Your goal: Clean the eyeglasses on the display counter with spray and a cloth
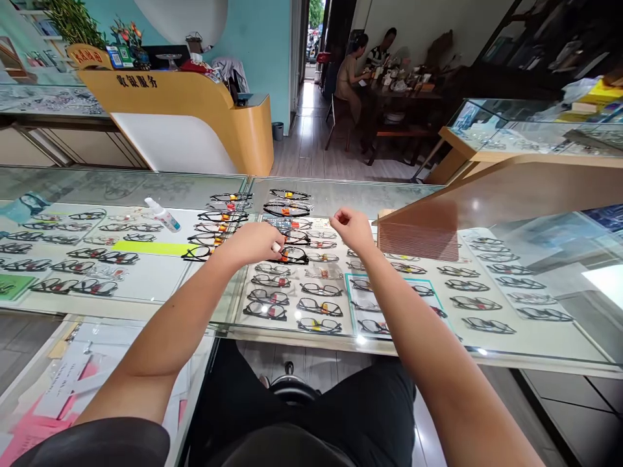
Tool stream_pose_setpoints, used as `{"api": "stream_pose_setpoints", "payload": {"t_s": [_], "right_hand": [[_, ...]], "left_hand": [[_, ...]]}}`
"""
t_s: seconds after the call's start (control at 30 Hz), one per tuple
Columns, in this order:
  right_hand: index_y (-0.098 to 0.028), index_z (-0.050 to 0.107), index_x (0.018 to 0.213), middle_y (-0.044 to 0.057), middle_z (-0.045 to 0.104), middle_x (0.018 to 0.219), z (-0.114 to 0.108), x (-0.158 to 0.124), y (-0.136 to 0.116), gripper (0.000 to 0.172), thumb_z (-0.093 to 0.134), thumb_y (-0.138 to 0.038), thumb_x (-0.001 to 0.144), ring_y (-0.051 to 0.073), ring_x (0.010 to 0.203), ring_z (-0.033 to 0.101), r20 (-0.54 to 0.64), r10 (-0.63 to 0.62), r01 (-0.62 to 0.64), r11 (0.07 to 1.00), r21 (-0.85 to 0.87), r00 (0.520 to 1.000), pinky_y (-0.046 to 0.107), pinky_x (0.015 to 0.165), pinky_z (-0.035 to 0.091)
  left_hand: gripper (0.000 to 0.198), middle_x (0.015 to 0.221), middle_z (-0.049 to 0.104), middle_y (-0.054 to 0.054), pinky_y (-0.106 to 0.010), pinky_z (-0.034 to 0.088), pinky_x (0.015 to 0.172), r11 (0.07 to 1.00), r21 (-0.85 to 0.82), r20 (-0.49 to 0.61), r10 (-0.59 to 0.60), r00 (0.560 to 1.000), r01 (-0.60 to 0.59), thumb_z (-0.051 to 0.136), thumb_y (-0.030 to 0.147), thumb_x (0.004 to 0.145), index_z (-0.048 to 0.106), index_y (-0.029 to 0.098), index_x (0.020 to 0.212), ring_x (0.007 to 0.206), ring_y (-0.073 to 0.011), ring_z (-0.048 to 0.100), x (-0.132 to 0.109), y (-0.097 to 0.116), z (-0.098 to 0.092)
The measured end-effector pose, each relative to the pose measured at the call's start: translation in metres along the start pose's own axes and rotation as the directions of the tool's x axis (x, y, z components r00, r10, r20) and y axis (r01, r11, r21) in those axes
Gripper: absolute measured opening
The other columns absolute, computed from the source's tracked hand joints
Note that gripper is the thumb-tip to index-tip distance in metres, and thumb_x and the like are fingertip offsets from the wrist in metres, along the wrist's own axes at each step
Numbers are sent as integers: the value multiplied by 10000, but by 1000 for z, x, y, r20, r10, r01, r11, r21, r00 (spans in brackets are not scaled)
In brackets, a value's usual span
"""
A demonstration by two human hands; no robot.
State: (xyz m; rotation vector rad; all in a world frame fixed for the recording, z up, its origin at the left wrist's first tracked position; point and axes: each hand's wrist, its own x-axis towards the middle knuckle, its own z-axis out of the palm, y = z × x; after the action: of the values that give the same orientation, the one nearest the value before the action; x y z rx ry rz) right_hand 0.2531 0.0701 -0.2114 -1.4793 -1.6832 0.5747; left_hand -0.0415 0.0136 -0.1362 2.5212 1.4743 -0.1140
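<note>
My left hand is closed over the glass counter, fingers curled beside a black-framed pair of glasses that lies on the glass; a small pale thing shows at its fingertips. My right hand hovers a little to the right, fingers pinched together, and what it holds, if anything, I cannot make out. Two columns of black glasses with orange tags lie on the counter top just beyond both hands. Rows of glasses fill the display case under the glass.
A small spray bottle lies on the counter at the left, near a yellow-green strip. A wooden reception desk stands behind. Two people sit at a dark table at the back. Another glass case is at the right.
</note>
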Motion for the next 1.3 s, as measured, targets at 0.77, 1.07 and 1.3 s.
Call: {"api": "stream_pose_setpoints", "payload": {"t_s": [0.77,1.07,1.3], "right_hand": [[-229,647,700,0,637,677,-3,-3,-8,79,664,-278,758,177,684,540,34,15,-18,996,90,999,348,707,437],[-231,612,663,-19,570,654,-21,-6,-28,95,663,-302,701,157,680,482,-25,-20,25,965,260,999,336,667,392],[-233,675,752,-29,587,677,-20,-31,-74,162,775,-358,773,145,665,489,187,-105,-31,795,606,977,324,672,406]], "left_hand": [[252,1146,856,-99,-373,514,864,995,-5,-232,-97,968,98,670,373,994,903,294,1049,1106,-324,760,22,-9,16],[326,1047,828,-75,-345,508,827,766,-632,-447,-232,864,-121,817,547,847,848,226,901,952,-253,721,8,-7,-6],[468,672,555,34,-266,322,537,379,-905,-327,-330,886,-193,921,641,726,750,226,859,563,-110,420,4,16,-4]]}}
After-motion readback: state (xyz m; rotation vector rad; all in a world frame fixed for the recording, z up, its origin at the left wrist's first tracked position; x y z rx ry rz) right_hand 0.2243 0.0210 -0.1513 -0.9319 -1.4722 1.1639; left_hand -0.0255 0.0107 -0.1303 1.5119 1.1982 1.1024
